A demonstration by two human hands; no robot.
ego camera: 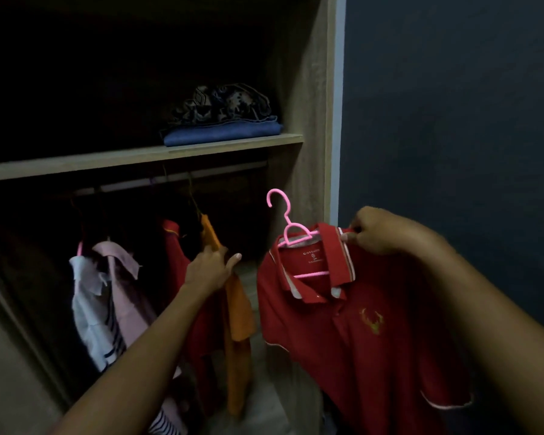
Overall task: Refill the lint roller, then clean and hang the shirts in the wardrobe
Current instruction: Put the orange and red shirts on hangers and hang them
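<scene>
Red polo (343, 356) on pink hanger (311, 274), R fingers (358, 234) pinch collar (338, 255), L fingers (214, 255) grip orange shirt (237, 309)

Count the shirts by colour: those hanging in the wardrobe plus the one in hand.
Red: 2 (held red shirt, hanging red shirt)
Orange: 1 (orange shirt)
Pink: 1 (pink shirt)
White: 1 (white shirt)
Total: 5

Red polo shirt (358, 324) – pink hanger (291, 233) – orange shirt (237, 312), blue folded cloth (220, 135)
</scene>
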